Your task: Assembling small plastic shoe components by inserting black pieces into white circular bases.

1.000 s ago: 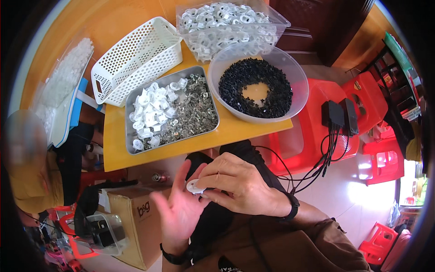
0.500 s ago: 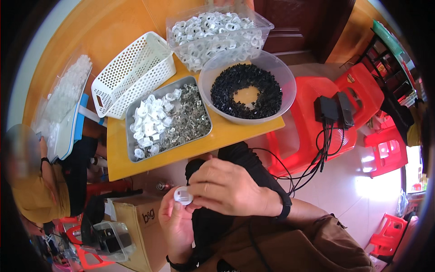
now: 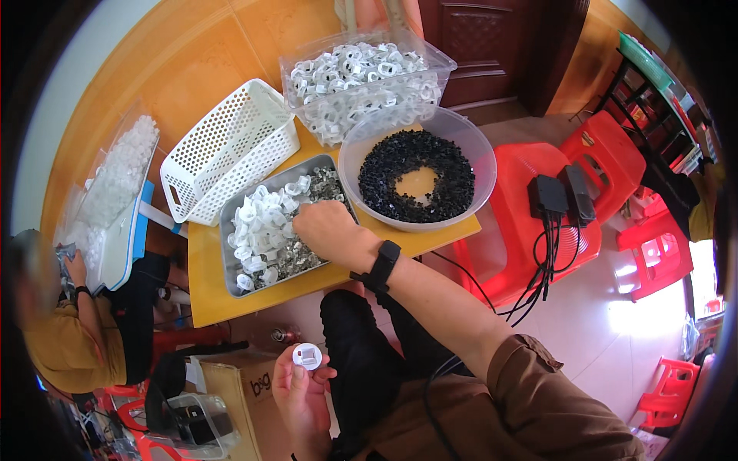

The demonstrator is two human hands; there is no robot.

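Note:
My left hand, low in the picture above my lap, pinches a round white plastic part with a rectangular slot in its face. My right hand is down in the grey metal tray. Its fingers are curled among small metal pieces; the fingertips are hidden, so what they grip cannot be seen. White plastic parts lie heaped on the left side of that tray, touching the metal pieces.
Behind the tray stand a white perforated basket and a clear bin of white parts. A clear bowl of black pieces sits right on the yellow table. Red stools hold black adapters. Another person sits left.
My right hand has left the white part and reached forward into the metal tray. My left hand still holds the part, now slightly lower. The view has shifted a little.

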